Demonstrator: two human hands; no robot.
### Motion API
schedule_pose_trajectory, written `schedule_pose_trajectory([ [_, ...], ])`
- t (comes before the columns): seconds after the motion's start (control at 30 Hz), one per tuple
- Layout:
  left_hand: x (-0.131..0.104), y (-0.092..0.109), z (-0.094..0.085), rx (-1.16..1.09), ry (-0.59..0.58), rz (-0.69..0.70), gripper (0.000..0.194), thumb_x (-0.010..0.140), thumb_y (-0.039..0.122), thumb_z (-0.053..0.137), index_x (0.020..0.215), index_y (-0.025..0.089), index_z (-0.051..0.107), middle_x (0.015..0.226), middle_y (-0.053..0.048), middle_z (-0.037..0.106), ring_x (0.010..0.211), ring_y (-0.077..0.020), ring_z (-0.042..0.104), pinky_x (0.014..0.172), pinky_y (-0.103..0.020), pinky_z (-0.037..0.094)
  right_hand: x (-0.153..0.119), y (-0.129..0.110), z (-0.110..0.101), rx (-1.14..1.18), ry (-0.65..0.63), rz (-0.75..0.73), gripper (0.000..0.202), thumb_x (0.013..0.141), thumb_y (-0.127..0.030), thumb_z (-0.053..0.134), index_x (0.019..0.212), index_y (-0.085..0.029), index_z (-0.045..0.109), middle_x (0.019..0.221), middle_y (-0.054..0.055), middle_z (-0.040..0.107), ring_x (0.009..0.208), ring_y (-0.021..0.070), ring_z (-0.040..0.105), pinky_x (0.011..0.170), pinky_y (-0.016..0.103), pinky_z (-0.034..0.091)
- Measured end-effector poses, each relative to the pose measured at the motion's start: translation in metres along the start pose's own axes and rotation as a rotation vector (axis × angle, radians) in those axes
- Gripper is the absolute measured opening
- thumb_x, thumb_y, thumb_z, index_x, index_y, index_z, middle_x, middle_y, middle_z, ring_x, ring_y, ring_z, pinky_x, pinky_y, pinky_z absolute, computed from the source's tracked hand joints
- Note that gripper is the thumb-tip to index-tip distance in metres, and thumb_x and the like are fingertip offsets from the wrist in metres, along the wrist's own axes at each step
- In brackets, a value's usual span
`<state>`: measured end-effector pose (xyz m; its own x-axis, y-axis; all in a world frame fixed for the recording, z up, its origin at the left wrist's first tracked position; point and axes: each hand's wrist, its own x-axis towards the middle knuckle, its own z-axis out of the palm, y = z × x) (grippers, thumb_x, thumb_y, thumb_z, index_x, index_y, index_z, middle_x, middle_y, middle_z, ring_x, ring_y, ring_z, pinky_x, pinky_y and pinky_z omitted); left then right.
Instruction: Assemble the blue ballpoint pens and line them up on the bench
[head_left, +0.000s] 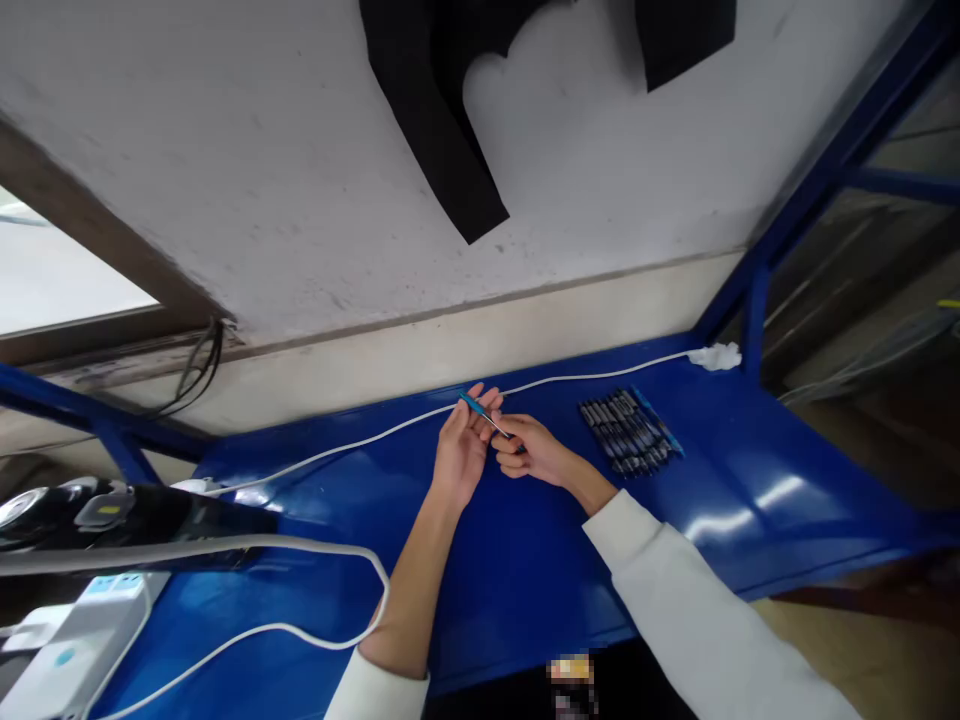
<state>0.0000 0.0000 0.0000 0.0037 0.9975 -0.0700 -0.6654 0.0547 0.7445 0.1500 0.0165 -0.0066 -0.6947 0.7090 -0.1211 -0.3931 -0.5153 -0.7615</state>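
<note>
Over the far middle of the blue table, a pen (474, 403) with a blue end and a slim, shiny shaft is held between my two hands. My left hand (461, 455) is palm up, its thumb and fingers closed on the blue end. The fingers of my right hand (531, 450) are curled around the pen's darker other end, which they partly hide. Right of my right hand lies a row of several dark pens (626, 430), side by side, with a blue pen (656, 420) along its right edge.
A white cable (390, 430) runs along the back of the blue table (532, 570) to a crumpled white tissue (716, 356). On the left are a white power strip (79, 645), a black device (172, 520) and another looping cord (300, 632), which passes by my left forearm.
</note>
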Motion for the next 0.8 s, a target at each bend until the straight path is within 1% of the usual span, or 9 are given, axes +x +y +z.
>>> schedule_pose_trajectory([
  [0.1, 0.001, 0.002, -0.004, -0.023, 0.021, 0.019, 0.042, 0.101, 0.038, 0.074, 0.139, 0.021, 0.069, 0.142, -0.012, 0.073, 0.132, -0.0262, 0.069, 0.107, -0.036, 0.054, 0.0, -0.003, -0.003, 0.028, -0.003, 0.042, 0.038, 0.097, -0.054, 0.076, 0.09, -0.021, 0.06, 0.056, -0.015, 0.027, 0.043, 0.0053, 0.014, 0.04, 0.021, 0.02],
  [0.2, 0.002, 0.004, -0.007, -0.064, 0.049, 0.032, 0.035, 0.101, 0.036, 0.076, 0.133, 0.023, 0.072, 0.136, -0.01, 0.075, 0.123, -0.0232, 0.072, 0.092, -0.031, 0.059, -0.001, -0.005, -0.004, 0.024, -0.007, 0.085, 0.04, 0.096, -0.055, 0.078, 0.088, -0.022, 0.057, 0.054, -0.015, 0.027, 0.043, 0.0053, 0.013, 0.039, 0.021, 0.018],
  [0.27, 0.003, 0.005, -0.01, -0.091, 0.05, 0.052, 0.029, 0.098, 0.035, 0.08, 0.124, 0.023, 0.074, 0.125, -0.008, 0.078, 0.112, -0.021, 0.074, 0.078, -0.027, 0.058, -0.001, -0.004, -0.004, -0.003, 0.003, 0.081, 0.042, 0.096, -0.058, 0.077, 0.089, -0.022, 0.057, 0.055, -0.015, 0.027, 0.043, 0.0053, 0.013, 0.04, 0.021, 0.019],
  [0.33, 0.005, 0.004, -0.012, -0.11, 0.043, 0.071, 0.025, 0.095, 0.034, 0.084, 0.116, 0.023, 0.076, 0.111, -0.007, 0.079, 0.102, -0.0189, 0.075, 0.071, -0.025, 0.055, 0.001, 0.0, -0.001, -0.075, 0.043, 0.031, 0.044, 0.096, -0.062, 0.075, 0.09, -0.021, 0.059, 0.057, -0.014, 0.029, 0.044, 0.0055, 0.016, 0.041, 0.022, 0.019],
  [0.4, 0.006, 0.004, -0.015, -0.117, 0.044, 0.089, 0.024, 0.093, 0.033, 0.087, 0.111, 0.022, 0.076, 0.103, -0.005, 0.078, 0.097, -0.0175, 0.075, 0.071, -0.025, 0.056, 0.002, 0.004, 0.003, -0.216, 0.119, -0.063, 0.046, 0.098, -0.066, 0.069, 0.09, -0.021, 0.062, 0.058, -0.013, 0.03, 0.043, 0.0064, 0.02, 0.041, 0.022, 0.019],
  [0.47, 0.007, 0.005, -0.017, -0.113, 0.059, 0.107, 0.025, 0.091, 0.033, 0.089, 0.108, 0.022, 0.076, 0.102, -0.004, 0.078, 0.098, -0.0174, 0.075, 0.074, -0.025, 0.057, 0.002, 0.007, 0.006, -0.443, 0.203, -0.173, 0.047, 0.103, -0.066, 0.061, 0.09, -0.021, 0.065, 0.058, -0.011, 0.034, 0.044, 0.0083, 0.028, 0.043, 0.024, 0.024],
  [0.57, 0.008, 0.006, -0.017, -0.097, 0.113, 0.131, 0.025, 0.087, 0.033, 0.092, 0.104, 0.02, 0.078, 0.1, -0.004, 0.079, 0.097, -0.0177, 0.076, 0.08, -0.027, 0.06, 0.001, 0.008, 0.008, -0.87, 0.293, -0.357, 0.041, 0.11, -0.056, 0.053, 0.093, -0.022, 0.069, 0.065, -0.004, 0.053, 0.055, 0.0127, 0.05, 0.056, 0.026, 0.037],
  [0.63, 0.008, 0.006, -0.017, -0.085, 0.157, 0.141, 0.028, 0.083, 0.032, 0.096, 0.1, 0.017, 0.08, 0.097, -0.005, 0.079, 0.095, -0.0174, 0.077, 0.086, -0.027, 0.061, -0.001, 0.007, 0.006, -1.085, 0.318, -0.45, 0.033, 0.112, -0.048, 0.052, 0.099, -0.023, 0.069, 0.076, -0.001, 0.065, 0.067, 0.0155, 0.06, 0.066, 0.028, 0.041],
  [0.8, 0.009, 0.005, -0.016, -0.026, 0.211, 0.16, 0.033, 0.077, 0.034, 0.1, 0.096, 0.015, 0.082, 0.099, -0.008, 0.082, 0.098, -0.0176, 0.079, 0.092, -0.028, 0.059, -0.003, 0.007, 0.0, -1.229, 0.387, -0.577, 0.016, 0.111, -0.038, 0.054, 0.104, -0.024, 0.059, 0.091, 0.002, 0.074, 0.078, 0.0195, 0.069, 0.075, 0.03, 0.045],
])
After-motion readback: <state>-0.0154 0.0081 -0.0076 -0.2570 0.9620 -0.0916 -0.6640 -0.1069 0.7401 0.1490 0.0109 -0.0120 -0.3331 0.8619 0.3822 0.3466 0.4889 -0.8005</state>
